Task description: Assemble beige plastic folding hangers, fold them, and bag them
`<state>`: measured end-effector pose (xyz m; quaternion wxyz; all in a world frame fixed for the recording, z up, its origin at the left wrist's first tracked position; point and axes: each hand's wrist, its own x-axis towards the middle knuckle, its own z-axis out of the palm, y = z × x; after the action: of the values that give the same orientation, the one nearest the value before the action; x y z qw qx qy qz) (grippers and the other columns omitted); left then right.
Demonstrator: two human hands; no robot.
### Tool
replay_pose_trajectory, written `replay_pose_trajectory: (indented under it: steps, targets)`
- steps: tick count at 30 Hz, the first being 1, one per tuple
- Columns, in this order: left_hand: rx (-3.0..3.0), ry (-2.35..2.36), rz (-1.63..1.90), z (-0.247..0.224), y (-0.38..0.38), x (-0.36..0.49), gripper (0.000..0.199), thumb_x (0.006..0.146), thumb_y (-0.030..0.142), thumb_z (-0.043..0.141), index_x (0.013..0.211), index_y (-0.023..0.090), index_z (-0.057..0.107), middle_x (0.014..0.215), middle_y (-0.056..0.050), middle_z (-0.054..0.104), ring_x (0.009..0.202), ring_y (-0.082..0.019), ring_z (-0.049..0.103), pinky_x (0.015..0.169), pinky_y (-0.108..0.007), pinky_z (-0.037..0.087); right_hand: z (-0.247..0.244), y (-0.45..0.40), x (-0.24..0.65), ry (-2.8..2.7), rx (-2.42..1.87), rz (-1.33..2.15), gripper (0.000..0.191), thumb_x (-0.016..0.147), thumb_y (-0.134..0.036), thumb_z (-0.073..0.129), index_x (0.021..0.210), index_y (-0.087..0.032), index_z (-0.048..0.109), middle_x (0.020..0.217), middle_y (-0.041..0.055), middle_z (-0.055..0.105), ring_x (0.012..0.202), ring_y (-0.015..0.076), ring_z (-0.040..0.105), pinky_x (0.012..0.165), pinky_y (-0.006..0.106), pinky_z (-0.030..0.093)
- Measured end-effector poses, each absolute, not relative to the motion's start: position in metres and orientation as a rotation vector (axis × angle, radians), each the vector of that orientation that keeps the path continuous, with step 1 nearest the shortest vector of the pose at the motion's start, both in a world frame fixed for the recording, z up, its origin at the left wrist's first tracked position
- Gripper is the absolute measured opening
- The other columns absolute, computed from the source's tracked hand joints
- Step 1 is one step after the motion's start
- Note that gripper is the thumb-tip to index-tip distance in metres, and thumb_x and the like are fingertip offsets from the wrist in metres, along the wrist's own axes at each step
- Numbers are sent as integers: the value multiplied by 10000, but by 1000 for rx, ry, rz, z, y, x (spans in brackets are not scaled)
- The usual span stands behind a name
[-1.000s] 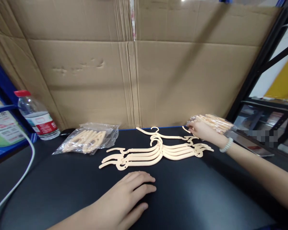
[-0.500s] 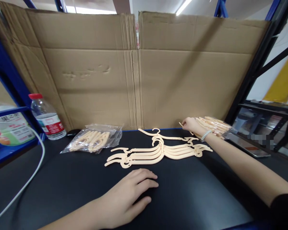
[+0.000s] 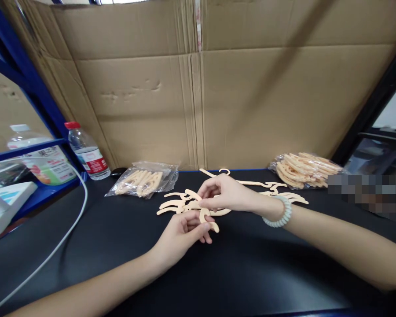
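Head view: both bare hands meet low over the black table (image 3: 267,264), near the middle, around one cream plastic hanger (image 3: 203,215). The left hand (image 3: 186,229) pinches it between thumb and fingers, with a curved end poking out past the thumb. The right hand (image 3: 226,193), just above and to the right, has its thumb and fingers closed on the upper part; the fingers hide much of the piece, so how far it is folded is hard to tell. A pale beaded bracelet (image 3: 279,212) circles the right wrist. Just behind the hands, partly covered by them, lies a row of opened hangers (image 3: 171,205), and beyond it a single hanger (image 3: 251,182) rests near the table's back edge. A clear bag of hangers (image 3: 140,182) lies to the left, and a fuller bag (image 3: 305,169) to the right. Farther left, a red-capped bottle (image 3: 92,159) stands near the blue frame (image 3: 36,94), a white cable (image 3: 73,224) curves across the table, and cardboard (image 3: 135,88) walls the back.
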<state>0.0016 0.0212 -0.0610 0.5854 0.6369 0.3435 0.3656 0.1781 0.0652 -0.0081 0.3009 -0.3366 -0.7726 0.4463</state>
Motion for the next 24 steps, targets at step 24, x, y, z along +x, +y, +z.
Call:
replay_pose_trajectory:
  steps: [24]
  targets:
    - [1055, 710, 1157, -43, 29, -12, 257, 743, 252, 800, 851, 151, 590, 804, -23, 691, 747, -103, 612, 770, -222, 488, -13, 117, 287, -2219, -1307, 97, 138, 831, -304, 599, 787, -173, 594, 699, 9, 635, 633, 140, 567, 608, 258, 434]
